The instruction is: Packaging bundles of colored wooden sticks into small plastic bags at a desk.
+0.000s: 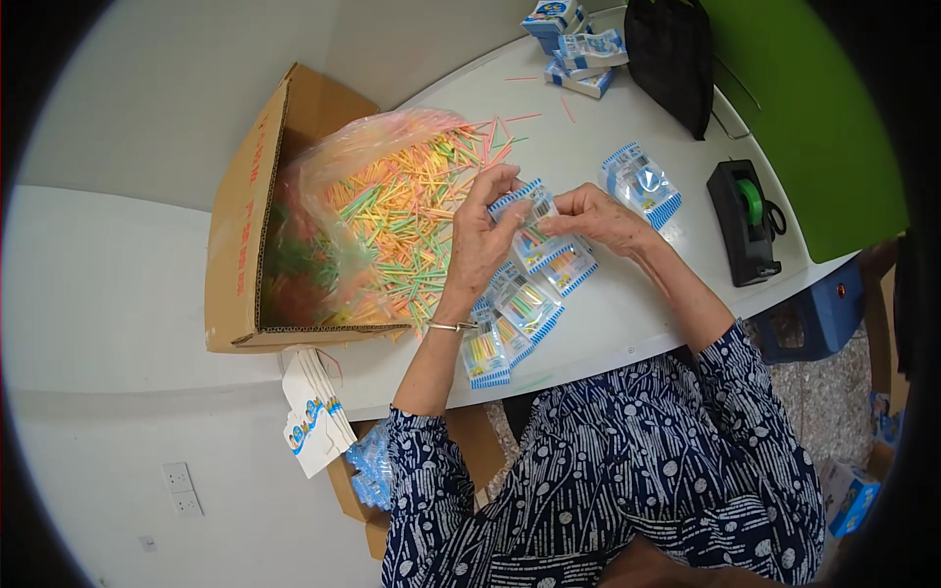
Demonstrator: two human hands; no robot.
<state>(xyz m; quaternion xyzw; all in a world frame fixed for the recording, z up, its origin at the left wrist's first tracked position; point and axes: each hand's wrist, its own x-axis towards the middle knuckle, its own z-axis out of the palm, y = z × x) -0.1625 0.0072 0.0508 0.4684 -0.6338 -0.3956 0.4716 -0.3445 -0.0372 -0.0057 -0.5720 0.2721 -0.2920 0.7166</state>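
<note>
Over the white table (627,323), both hands met around one small clear packet (524,208) with a blue-and-white striped edge. And the left hand (485,240) was closed on it, fingers curled over the packet's left side and thumb pressed to its face, while the right hand (598,218) pinched its right edge between thumb and fingertips. The packet was lifted just above the table, tilted, right between the two hands. Below them lay a row of filled packets (520,309), overlapping one another, coloured sticks showing through the clear fronts, running down toward the table's near edge. One more packet (642,183) sat apart to the right. Left of the hands, a pile of thin coloured sticks (407,220) spilled from a clear plastic bag (323,206) lying in an open cardboard box (245,211). A black tape dispenser (743,220) with a green roll stood near the right edge, and small blue boxes (578,44) were stacked at the far end beside a black bag (671,54).
</note>
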